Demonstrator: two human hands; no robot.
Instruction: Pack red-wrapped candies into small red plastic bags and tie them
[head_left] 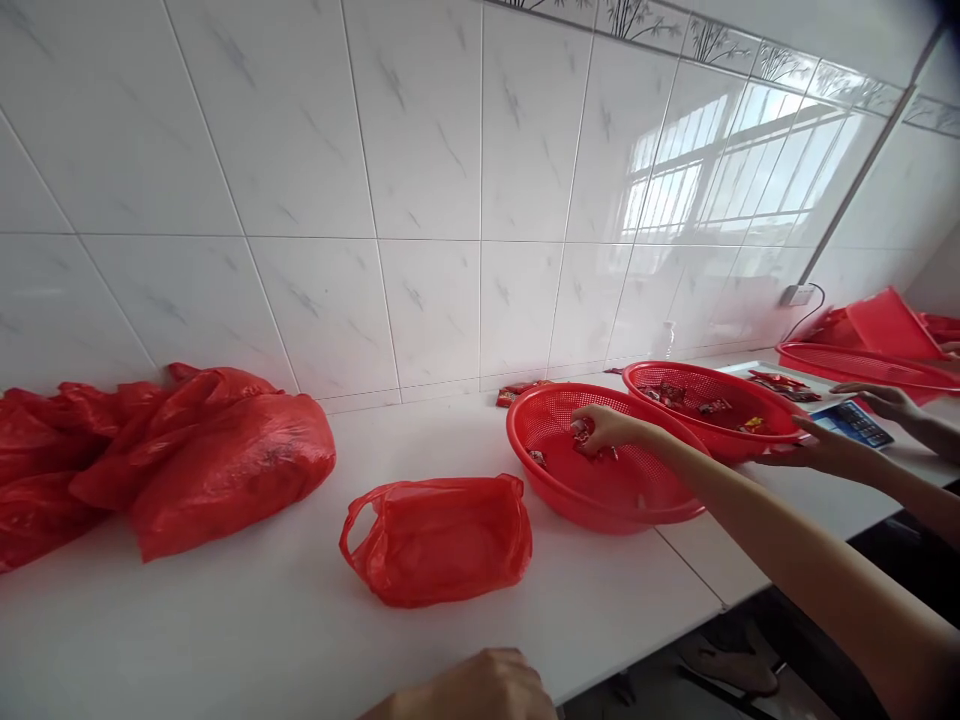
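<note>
- Wrapped packets [582, 434]: small, shiny, red and white, bunched at the fingers of the right hand [609, 425].
- Red basket [559, 500]: round, perforated, upright, surrounding those fingers.
- Red bag [454, 540]: thin plastic, mouth open, handle loop showing, left of those fingers, just beyond the left hand [487, 688].

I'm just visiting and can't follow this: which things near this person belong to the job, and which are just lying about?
In the job:
nearest basket, with the right hand inside it
wrapped packets in that basket
open red bag beside it, probably

Seemingly lying about:
bulging red bags on the left
red packets by the wall
</note>
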